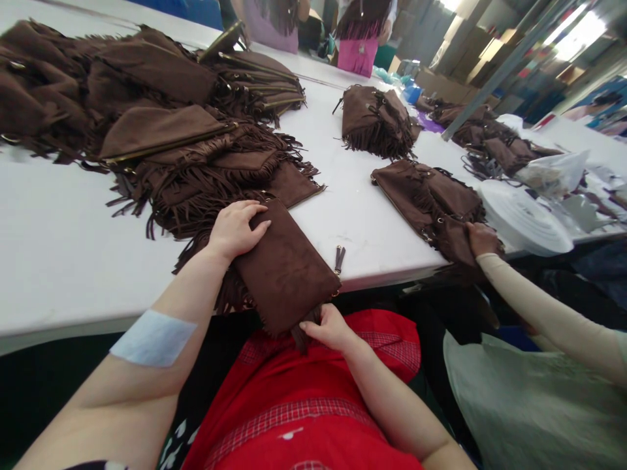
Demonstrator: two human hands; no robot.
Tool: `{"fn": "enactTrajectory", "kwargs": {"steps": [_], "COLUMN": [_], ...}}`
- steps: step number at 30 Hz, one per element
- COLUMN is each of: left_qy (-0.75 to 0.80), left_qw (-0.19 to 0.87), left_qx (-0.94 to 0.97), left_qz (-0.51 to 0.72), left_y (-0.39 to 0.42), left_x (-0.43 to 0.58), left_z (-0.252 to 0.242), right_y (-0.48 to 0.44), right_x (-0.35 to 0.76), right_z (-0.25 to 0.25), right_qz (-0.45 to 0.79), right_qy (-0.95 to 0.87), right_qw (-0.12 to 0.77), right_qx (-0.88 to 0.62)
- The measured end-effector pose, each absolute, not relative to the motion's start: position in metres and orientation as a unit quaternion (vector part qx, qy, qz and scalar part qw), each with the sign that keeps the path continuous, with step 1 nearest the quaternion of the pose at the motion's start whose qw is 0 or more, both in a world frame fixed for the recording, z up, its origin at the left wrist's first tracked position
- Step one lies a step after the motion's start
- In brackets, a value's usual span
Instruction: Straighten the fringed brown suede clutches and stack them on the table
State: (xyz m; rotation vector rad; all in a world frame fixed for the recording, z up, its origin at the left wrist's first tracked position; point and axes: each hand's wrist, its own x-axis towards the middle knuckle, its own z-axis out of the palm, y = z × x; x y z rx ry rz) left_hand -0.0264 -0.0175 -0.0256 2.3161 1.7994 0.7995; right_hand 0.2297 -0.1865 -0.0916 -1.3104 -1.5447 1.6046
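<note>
A dark brown suede-like fringed pouch (289,267) lies tilted over the table's front edge, its plain side up. A zipper pull with short tassels (339,260) sticks out at its right corner. My left hand (238,228) holds the pouch at the far left corner, thumb on its face and fingers along the edge. At the near edge, my right hand (330,326) is closed on strands of fringe (298,339), thumb pressed on them. The fingertips beneath are hidden.
A large heap of brown fringed bags (147,85) covers the table's left side. Another stack of bags (377,121) sits farther back. On the right, a co-worker's hand (482,240) grips a brown bag (428,202) beside a white round lid-like object (526,215). A metal pole (504,72) rises behind.
</note>
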Motion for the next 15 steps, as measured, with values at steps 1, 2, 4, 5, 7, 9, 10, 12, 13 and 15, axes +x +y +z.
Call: {"fn": "enactTrajectory", "kwargs": {"steps": [1, 2, 4, 5, 7, 9, 10, 12, 13, 15], "left_qy": [0.591, 0.590, 0.590, 0.589, 0.587, 0.588, 0.589, 0.588, 0.588, 0.590], "left_qw": [0.050, 0.049, 0.047, 0.046, 0.045, 0.045, 0.045, 0.045, 0.045, 0.046], "left_qx": [0.761, 0.761, 0.761, 0.762, 0.763, 0.764, 0.764, 0.765, 0.764, 0.763], "left_qz": [0.264, 0.265, 0.266, 0.266, 0.266, 0.262, 0.260, 0.259, 0.260, 0.262], "left_y": [-0.017, -0.017, -0.017, -0.017, -0.017, -0.017, -0.017, -0.017, -0.017, -0.017], "left_x": [-0.027, -0.027, -0.027, -0.027, -0.028, -0.028, -0.027, -0.027, -0.027, -0.026], "left_z": [-0.026, -0.026, -0.027, -0.027, -0.027, -0.027, -0.027, -0.026, -0.026, -0.026], "right_y": [-0.186, -0.187, -0.188, -0.190, -0.195, -0.199, -0.201, -0.202, -0.202, -0.199], "right_x": [0.229, 0.228, 0.229, 0.230, 0.234, 0.242, 0.248, 0.259, 0.264, 0.272], "right_z": [-0.092, -0.094, -0.100, -0.105, -0.118, -0.132, -0.139, -0.148, -0.150, -0.146], "right_qz": [0.591, 0.582, 0.566, 0.563, 0.566, 0.566, 0.559, 0.523, 0.499, 0.450], "right_qy": [-0.580, -0.585, -0.592, -0.591, -0.583, -0.569, -0.562, -0.562, -0.574, -0.610], "right_qw": [0.268, 0.258, 0.222, 0.199, 0.151, 0.105, 0.088, 0.068, 0.072, 0.123], "right_qx": [-0.493, -0.502, -0.529, -0.542, -0.564, -0.587, -0.603, -0.637, -0.645, -0.640]}}
